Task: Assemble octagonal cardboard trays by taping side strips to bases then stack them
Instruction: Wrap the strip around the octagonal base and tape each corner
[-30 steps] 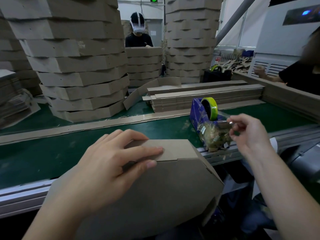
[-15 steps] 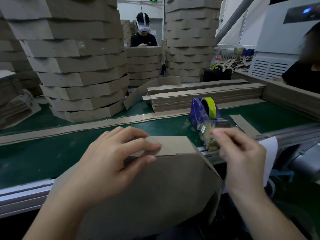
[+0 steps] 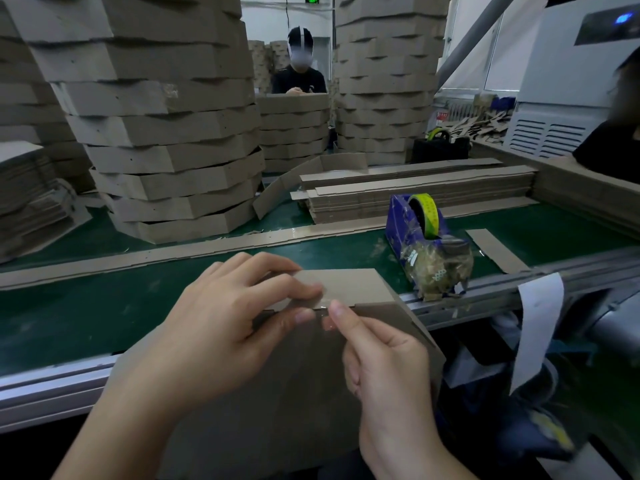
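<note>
Near worktop (image 3: pixel 104 306) edge | left hand (image 3: pixel 225 327) grips side strip (image 3: pixel 349 284) against base (image 3: pixel 277 393), steadying seam | right hand (image 3: pixel 384 358) pinches tape (image 3: pixel 327 323) to bridge joint.

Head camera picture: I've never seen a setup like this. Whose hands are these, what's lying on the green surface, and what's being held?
No machine here: the camera sits on a person's head, looking down at their own hands. The left hand holds a side strip against a cardboard base. The right hand pinches a piece of clear tape at the seam. On the green belt lie a tape dispenser, flat strips and stacks of finished trays. Another person works beyond.
</note>
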